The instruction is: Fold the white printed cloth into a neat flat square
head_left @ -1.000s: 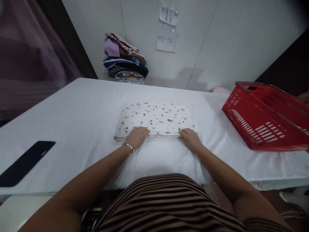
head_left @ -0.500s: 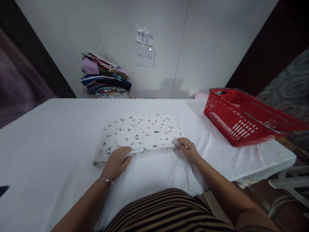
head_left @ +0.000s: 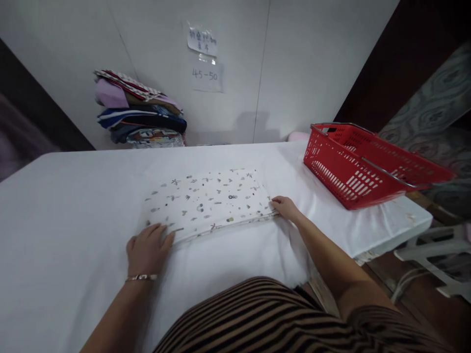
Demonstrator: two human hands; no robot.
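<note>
A folded white cloth (head_left: 208,201) with small dark prints lies flat on the white table (head_left: 73,196). My left hand (head_left: 147,250), a bracelet on its wrist, rests at the cloth's near left corner with the fingers curled on the edge. At the near right corner my right hand (head_left: 286,208) pinches the cloth's edge.
A red plastic basket (head_left: 364,166) stands on the right end of the table. A stack of folded colourful fabrics (head_left: 138,115) sits against the back wall at the left. Paper notes (head_left: 206,59) hang on the wall. A white chair (head_left: 434,255) is on the floor at the right.
My hands have slid apart along the cloth's near edge, from near its middle out to the two corners. The camera has turned to the right, so the dark object at the left is out of view.
</note>
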